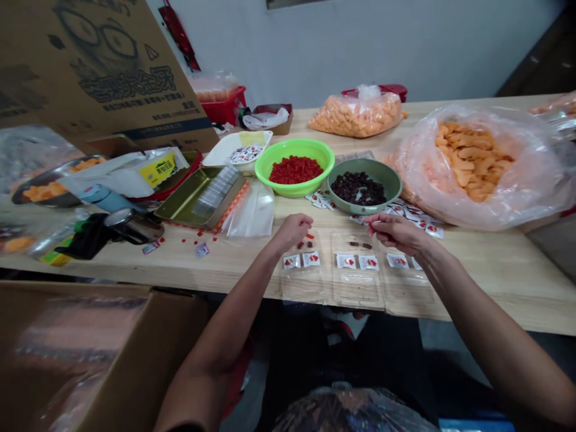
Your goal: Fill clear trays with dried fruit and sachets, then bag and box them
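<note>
My left hand [292, 233] hangs with bunched fingers above a clear plastic tray [302, 282], and whatever they may pinch is hidden. In that tray lie small dark and red pieces and white sachets [301, 260]. My right hand [398, 233] reaches left, its fingertips next to scattered sachets [396, 211] and close to a sage-green bowl of dark raisins [364, 207]. A second clear tray [357, 288] holds similar pieces and sachets. Behind my hands stands a bright green bowl of red diced fruit [279, 186].
Large plastic bags of orange snacks [472, 162] fill the right of the wooden table [495, 282]. A gold tin [200, 198] and a metal tray of orange pieces [45, 195] stand left. Cardboard boxes [99, 72] rise at the left edge and foreground.
</note>
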A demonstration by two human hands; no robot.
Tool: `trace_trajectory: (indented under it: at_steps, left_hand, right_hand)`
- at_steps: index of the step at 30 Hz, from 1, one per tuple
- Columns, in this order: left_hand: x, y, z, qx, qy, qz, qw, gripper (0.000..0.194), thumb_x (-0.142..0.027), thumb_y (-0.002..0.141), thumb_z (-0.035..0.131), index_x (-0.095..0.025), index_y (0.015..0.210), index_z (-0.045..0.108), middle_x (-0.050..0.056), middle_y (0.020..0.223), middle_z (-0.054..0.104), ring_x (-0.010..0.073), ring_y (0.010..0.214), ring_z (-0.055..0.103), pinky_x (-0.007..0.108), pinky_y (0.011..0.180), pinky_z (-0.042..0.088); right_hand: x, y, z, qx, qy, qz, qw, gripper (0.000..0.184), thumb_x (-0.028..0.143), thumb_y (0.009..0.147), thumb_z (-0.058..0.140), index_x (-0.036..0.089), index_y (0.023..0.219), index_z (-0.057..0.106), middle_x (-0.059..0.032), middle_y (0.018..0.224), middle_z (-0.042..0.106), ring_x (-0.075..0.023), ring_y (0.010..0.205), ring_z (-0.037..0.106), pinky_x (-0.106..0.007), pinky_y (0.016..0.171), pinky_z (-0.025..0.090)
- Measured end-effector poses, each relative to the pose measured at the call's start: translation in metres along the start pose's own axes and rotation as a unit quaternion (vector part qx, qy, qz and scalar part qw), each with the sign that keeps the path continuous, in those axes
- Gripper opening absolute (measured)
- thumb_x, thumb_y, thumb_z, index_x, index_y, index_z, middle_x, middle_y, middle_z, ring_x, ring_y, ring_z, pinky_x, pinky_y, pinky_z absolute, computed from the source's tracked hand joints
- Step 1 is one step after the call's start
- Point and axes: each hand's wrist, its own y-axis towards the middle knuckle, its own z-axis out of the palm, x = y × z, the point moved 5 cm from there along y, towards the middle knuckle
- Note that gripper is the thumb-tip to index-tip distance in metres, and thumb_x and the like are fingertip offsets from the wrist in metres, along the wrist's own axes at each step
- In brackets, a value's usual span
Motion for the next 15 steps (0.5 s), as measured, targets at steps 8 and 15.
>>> trace_trajectory:
  at_steps: [8, 15]
  left_hand:
    - [-0.036, 0.009, 0.058, 0.088, -0.075, 0.006, 0.993, 0.013, -0.017, 0.084, 0.064, -0.009, 0.089, 0.072, -0.001, 0.064, 0.061, 0.0088, 0.056, 0.054, 0.017, 0.051, 0.038]
    - [-0.037, 0.007, 0.081, 0.086, -0.039, 0.015, 0.995, 0.027, -0.008, 0.083, 0.056, -0.012, 0.101, 0.076, 0.002, 0.074, 0.071, 0.0116, 0.067, 0.064, 0.019, 0.060, 0.046]
  right_hand:
    - [-0.003, 0.016, 0.006, -0.032, -0.335, -0.179, 0.924, 0.017, 0.029, 0.086, 0.054, 0.016, 0.084, 0.065, -0.0015, 0.073, 0.061, -0.0145, 0.066, 0.051, -0.025, 0.061, 0.038]
    - [-0.003, 0.027, 0.039, 0.008, -0.483, -0.239, 0.843, 0.035, 0.009, 0.082, 0.048, 0.017, 0.102, 0.074, -0.0044, 0.091, 0.073, -0.0182, 0.081, 0.060, -0.025, 0.072, 0.040]
